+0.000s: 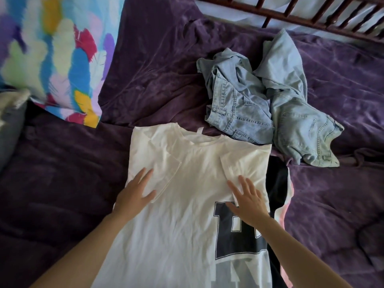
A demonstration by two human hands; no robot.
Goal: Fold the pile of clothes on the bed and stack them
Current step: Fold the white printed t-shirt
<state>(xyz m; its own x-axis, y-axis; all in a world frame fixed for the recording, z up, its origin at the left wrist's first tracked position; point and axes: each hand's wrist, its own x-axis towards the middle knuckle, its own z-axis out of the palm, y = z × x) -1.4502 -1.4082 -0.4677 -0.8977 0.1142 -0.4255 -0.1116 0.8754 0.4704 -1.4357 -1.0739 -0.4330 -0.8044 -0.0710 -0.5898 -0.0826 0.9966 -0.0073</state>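
A white T-shirt [187, 204] with large dark letters lies flat on the purple bedspread [62, 194], both sleeves folded inward. My left hand [135, 192] rests flat on the folded left sleeve, fingers straight. My right hand [247, 199] presses flat on the folded right side, fingers spread above the print. A dark garment with a pink edge [278, 183] peeks out from under the shirt's right side. Crumpled light-blue jeans [270, 100] lie in a heap just beyond the shirt.
A pillow [56, 57] with a colourful feather print sits at the upper left. A grey cushion [10, 125] shows at the left edge. A dark wooden slatted bed rail [311, 15] runs along the far right.
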